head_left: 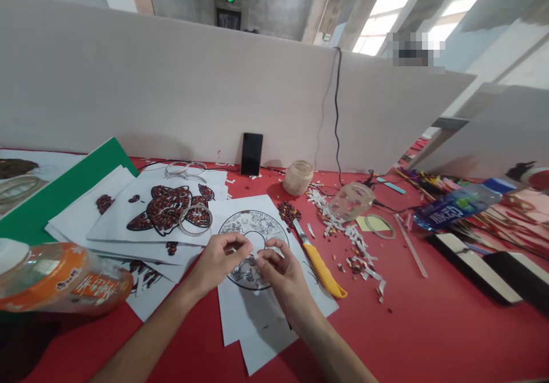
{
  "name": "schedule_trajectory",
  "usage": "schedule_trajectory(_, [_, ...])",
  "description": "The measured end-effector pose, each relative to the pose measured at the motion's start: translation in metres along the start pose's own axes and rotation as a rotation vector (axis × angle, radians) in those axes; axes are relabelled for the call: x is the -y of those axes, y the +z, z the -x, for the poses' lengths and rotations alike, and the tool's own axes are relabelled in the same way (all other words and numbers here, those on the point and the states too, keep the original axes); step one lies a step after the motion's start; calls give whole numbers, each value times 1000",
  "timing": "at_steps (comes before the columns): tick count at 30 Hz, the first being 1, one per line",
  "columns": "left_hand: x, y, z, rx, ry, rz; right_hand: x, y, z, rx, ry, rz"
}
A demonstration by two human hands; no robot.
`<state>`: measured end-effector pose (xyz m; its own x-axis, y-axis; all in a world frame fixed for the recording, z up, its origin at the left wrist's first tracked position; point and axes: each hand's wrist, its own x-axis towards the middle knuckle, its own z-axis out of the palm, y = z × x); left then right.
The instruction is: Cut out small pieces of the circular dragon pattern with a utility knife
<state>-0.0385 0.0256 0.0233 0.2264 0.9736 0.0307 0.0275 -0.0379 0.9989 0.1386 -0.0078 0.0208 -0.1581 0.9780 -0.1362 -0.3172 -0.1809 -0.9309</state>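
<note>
Both hands hover over a white sheet printed with a round black-line pattern (257, 220). My left hand (225, 257) has thumb and forefinger pinched together near the middle of the circle. Facing it, my right hand (281, 266) is curled, its thumb and fingertips close together. Whatever is between the fingertips is too small to make out. To the right of the pattern lies a yellow utility knife (319, 263) with its blade out, beside a small pile of dark red and yellow beans (289, 212).
Bean-covered picture sheets (167, 208) and a tape roll (196, 220) lie left, near an orange-labelled bottle (71, 280). Behind stand a phone (251, 154) and a jar (298, 178). Rightward are a tipped clear jar (351, 201), paper scraps (358, 240) and a water bottle (463, 203).
</note>
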Motion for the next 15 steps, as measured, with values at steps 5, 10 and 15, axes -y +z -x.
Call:
schedule_trajectory(5, [0, -4, 1, -117, -184, 152, 9, -9, 7, -53, -203, 286])
schedule_trajectory(10, [-4, -3, 3, -29, -268, 336, 32, -20, 7, 185, -670, 1038])
schedule_trajectory(15, [-5, 0, 6, 40, -300, 346, 48, -22, 0, 522, -990, 1485])
